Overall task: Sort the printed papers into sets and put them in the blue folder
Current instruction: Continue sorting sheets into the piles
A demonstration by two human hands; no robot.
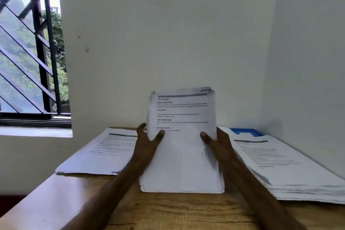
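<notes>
Our left hand (pixel 147 145) and right hand (pixel 217 142) pinch the side edges of a paper stack (pixel 182 164), thumbs in front, standing it on the grained wooden table (pixel 168 211). We seem to be squaring a set; next, it needs laying flat. The blue folder (pixel 244 131) peeks from under the thick right pile (pixel 280 166).

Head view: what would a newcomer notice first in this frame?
The stack of printed papers at centre, held upright on the wooden table, with the left hand and right hand gripping its side edges, thumbs on the front page. A thicker paper pile lies at the right, with the blue folder showing behind its far end. A thinner pile lies at the left, below the barred window.
</notes>
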